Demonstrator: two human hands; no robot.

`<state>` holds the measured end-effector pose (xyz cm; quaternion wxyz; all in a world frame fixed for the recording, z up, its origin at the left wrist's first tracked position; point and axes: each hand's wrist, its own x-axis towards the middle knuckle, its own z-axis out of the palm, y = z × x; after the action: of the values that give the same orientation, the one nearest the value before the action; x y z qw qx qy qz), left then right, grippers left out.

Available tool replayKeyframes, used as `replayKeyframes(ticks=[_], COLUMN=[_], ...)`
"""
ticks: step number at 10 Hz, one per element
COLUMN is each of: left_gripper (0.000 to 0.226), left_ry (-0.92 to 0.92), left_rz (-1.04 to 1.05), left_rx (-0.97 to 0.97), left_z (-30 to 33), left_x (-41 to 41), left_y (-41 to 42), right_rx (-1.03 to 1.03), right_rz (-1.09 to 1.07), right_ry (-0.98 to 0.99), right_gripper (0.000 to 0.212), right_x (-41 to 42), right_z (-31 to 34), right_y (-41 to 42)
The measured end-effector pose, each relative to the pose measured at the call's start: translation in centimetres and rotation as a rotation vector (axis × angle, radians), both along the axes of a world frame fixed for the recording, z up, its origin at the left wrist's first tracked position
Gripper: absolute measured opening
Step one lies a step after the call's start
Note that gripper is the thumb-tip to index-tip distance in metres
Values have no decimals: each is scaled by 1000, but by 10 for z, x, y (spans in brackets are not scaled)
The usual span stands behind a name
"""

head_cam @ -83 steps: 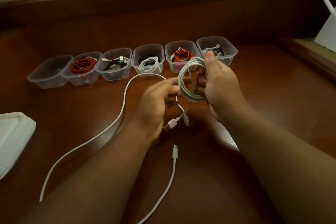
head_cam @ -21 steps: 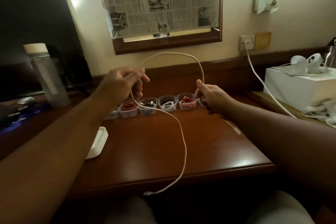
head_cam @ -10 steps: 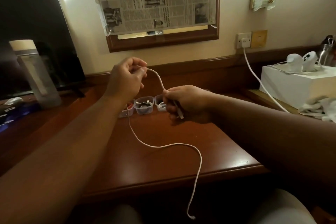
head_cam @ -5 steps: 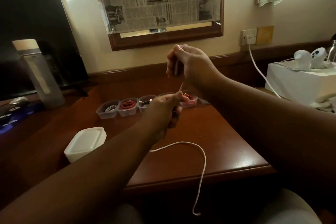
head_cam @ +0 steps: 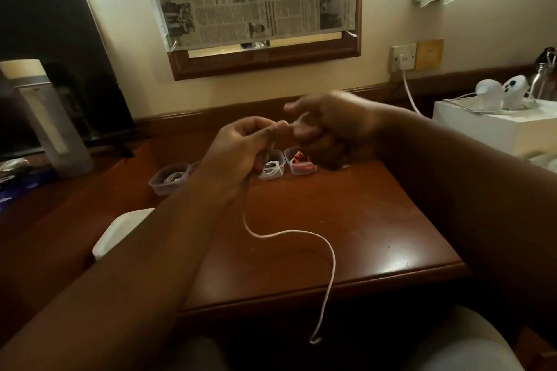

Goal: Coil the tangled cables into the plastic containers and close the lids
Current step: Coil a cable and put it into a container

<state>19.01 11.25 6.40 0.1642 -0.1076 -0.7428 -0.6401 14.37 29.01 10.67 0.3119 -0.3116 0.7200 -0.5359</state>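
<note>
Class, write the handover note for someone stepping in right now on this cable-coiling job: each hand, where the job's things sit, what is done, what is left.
Left hand: raised over the desk, fingers curled round the white cable.
Right hand: curled, meeting the left at the cable's upper end; blurred, so the exact grip is unclear.
The cable's loose tail crosses the desk and hangs off its front edge.
Open containers stand in a row at the back; those in view hold coiled cables.
White lids lie at the left, none fitted.
Left: finish coiling this cable, box it, close all lids.
</note>
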Motion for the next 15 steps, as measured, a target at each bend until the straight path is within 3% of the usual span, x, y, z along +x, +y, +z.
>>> replayKeyframes(ticks=[1, 2, 3, 4, 5, 6, 7, 8, 10, 11, 12, 13, 14, 15], left_gripper=[17, 13, 18, 21, 20, 12, 5, 4, 32, 30, 20, 18, 12, 16], left_ry=[-65, -146, -226, -255, -233, -127, -60, -57, -86, -52, -85, -181, -302, -382], left_rz=[-157, -186, -192, -160, -123, -20, 38, 48, 26, 70, 45, -8, -56, -79], left_rx=[345, 507, 462, 202, -70, -391, -444, -307, -41, -79, -25, 175, 358, 248], left_z=[-13, -17, -15, -17, -21, -23, -27, -32, -52, -56, -58, -60, -63, -65], left_x=[4, 13, 23, 29, 31, 26, 20, 17, 11, 7, 5, 3, 1, 5], left_y=[17, 43, 57, 53, 37, 13, -1, -3, -4, -9, -14, -10, -1, 2], right_rx=[-422, -781, -732, -146, 135, 403, 498, 360, 171, 90, -60, -298, -734, -1000], right_rz=[235, 80, -137, -527, -322, -284, -188, -119, -16, 30, 93, 127, -1, -234], right_ry=[-332, -187, 380, 1079, 1291, 1062, 689, 396, -78, -255, -445, -597, -689, -449], right_gripper=[48, 37, 35, 42, 38, 51, 63, 58, 58, 59, 56, 50, 47, 47], right_x=[3, 22, 18, 15, 11, 5, 6, 3, 2, 2, 3, 10, 19, 12], right_z=[2, 16, 17, -3, -19, -30, -36, -41, -50, -60, -69, -69, -59, -51], right_y=[6, -4, -12, -14, -14, -14, -15, -12, -6, -9, -13, -19, -30, -38])
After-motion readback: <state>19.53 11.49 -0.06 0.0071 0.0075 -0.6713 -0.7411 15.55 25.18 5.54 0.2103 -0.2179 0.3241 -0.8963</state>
